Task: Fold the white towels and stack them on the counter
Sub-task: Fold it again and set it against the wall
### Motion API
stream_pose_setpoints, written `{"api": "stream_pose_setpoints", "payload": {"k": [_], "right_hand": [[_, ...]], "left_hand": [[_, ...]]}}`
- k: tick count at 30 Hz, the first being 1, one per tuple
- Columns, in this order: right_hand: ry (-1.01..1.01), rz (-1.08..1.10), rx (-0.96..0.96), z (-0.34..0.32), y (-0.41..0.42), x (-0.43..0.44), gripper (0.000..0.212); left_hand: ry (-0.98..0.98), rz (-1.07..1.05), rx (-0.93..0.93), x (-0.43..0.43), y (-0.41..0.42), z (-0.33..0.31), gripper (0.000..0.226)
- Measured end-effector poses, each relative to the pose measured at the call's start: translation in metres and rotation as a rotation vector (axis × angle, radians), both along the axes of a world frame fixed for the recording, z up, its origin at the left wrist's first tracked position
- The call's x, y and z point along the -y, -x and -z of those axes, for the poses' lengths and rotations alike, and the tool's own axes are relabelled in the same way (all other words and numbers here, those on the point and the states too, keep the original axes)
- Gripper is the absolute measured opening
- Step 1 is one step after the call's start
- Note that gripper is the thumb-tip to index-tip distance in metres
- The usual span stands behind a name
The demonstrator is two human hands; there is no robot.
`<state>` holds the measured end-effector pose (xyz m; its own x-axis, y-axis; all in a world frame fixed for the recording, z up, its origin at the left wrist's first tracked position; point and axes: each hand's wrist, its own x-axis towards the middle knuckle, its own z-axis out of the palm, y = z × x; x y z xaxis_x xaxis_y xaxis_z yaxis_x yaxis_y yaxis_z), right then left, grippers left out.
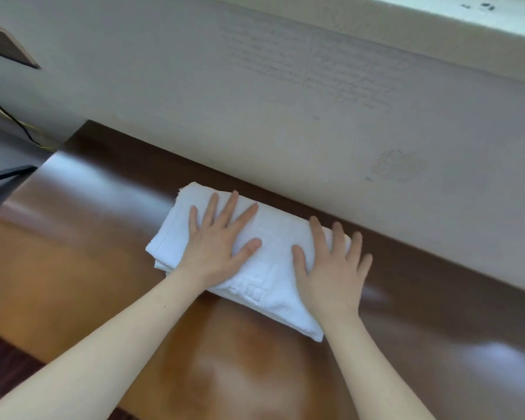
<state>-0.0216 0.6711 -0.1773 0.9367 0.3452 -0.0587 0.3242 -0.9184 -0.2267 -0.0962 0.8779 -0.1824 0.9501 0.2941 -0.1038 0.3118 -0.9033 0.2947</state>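
A folded white towel (273, 262) lies on the glossy brown wooden counter (73, 262), close to the wall. More than one layer shows at its left edge. My left hand (222, 237) lies flat on the towel's left half, fingers straight and spread. My right hand (334, 265) lies flat on its right end, fingers spread, some reaching past the towel's edge. Both palms press down on the cloth.
A pale wall (285, 101) with faint marks runs along the counter's far edge. At the far left stand a light cabinet or box with a black cable (15, 122) and a dark object at the frame edge.
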Motion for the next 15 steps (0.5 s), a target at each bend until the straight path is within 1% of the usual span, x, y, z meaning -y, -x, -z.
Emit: {"api": "stream_pose_setpoints", "payload": {"k": [1, 3, 5, 7, 10, 15], "right_hand": [[-0.064, 0.039, -0.066, 0.0, 0.008, 0.007, 0.063], [-0.255, 0.075, -0.147, 0.001, 0.021, 0.012, 0.068], [-0.399, 0.082, -0.149, 0.002, 0.025, 0.009, 0.072], [-0.42, 0.091, -0.12, 0.003, 0.021, 0.003, 0.074], [-0.387, 0.117, -0.126, 0.005, 0.017, -0.009, 0.076], [-0.367, 0.139, -0.083, 0.008, 0.023, -0.067, 0.077]], "left_hand": [[-0.021, 0.019, -0.021, 0.003, 0.005, 0.002, 0.071], [-0.061, 0.027, -0.043, 0.005, 0.01, 0.003, 0.073], [-0.062, 0.023, -0.057, 0.005, 0.008, 0.004, 0.073], [-0.046, 0.025, -0.06, 0.004, 0.003, 0.002, 0.073], [-0.031, 0.016, -0.055, -0.004, 0.003, 0.001, 0.073], [-0.007, 0.02, -0.034, -0.062, 0.003, 0.002, 0.072]]}}
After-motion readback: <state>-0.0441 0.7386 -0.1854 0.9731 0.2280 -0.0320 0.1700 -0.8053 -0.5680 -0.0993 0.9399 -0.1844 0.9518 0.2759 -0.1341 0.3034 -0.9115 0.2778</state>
